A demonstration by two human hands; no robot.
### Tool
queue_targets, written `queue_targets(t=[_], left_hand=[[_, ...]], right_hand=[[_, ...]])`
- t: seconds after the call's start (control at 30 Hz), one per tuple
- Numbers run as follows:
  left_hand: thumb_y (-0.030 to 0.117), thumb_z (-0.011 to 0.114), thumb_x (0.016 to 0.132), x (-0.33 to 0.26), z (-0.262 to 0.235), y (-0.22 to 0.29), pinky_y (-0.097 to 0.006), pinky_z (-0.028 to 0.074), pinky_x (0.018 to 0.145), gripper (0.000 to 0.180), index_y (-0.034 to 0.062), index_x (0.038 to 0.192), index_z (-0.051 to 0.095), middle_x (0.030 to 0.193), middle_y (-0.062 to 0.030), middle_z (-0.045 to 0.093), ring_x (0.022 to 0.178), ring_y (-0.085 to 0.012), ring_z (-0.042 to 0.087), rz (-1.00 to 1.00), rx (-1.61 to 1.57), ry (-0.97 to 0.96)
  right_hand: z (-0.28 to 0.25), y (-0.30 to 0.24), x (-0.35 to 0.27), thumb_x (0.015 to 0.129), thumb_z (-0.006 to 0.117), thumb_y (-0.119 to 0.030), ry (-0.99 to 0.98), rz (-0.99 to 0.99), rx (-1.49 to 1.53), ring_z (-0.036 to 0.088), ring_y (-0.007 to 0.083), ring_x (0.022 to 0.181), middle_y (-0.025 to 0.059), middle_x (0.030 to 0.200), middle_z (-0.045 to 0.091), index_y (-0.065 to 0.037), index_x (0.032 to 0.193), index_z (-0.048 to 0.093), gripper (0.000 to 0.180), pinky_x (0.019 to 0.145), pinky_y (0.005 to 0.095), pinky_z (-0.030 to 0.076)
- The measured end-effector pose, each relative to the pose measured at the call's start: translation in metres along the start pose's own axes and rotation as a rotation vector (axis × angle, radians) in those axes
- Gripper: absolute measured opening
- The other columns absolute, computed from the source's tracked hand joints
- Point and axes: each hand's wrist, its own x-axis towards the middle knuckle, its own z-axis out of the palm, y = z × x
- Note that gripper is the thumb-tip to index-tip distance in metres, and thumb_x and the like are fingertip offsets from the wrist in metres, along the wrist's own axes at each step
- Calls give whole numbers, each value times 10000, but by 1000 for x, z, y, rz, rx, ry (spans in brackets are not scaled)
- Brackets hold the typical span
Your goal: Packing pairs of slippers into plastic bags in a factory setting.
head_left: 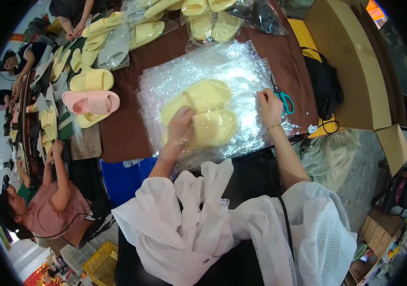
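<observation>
A pair of pale yellow slippers (pixel 214 127) lies side by side on a thick stack of clear plastic bags (pixel 165 78), toes to the right. Glare hides whether film covers them fully. My left hand (pixel 180 125) is closed at the slippers' left half, gripping them with curled fingers. At the stack's right side my right hand (pixel 270 108) pinches the edge of a clear bag, its fingertips partly lost in the shine. Just beyond that hand rests a pair of teal-handled scissors (pixel 286 102), blades partly under the plastic.
Bagged yellow slippers (pixel 147 33) pile along the table's far edge. Loose yellow slippers and a pink slipper (pixel 90 102) sit at the left. An open cardboard box (pixel 346 62) and a black bag (pixel 321 86) stand right. Several people work along the left, one in a pink top (pixel 58 209).
</observation>
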Motion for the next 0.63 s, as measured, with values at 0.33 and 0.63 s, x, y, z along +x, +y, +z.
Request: queue_targets(t=[0.33,0.63], left_hand=[[-22,564,780,-158,-138,-53,-282,440,761,241,-21,1020,549,918,-117,562,854,-243,552,-512,331,701],[72,579,768,-32,-102,98,-397,435,776,271,50,1028,503,1009,-167,488,930,-369,514,-42,260,389]], right_hand=[[4,0,1,863,547,-314,-107,120,-137,605,339,704,154,756,626,-67,831,550,249,612,437,444],[5,3,1,868,547,-311,-126,-2,-225,594,368,686,166,747,621,-66,835,541,248,596,466,435]])
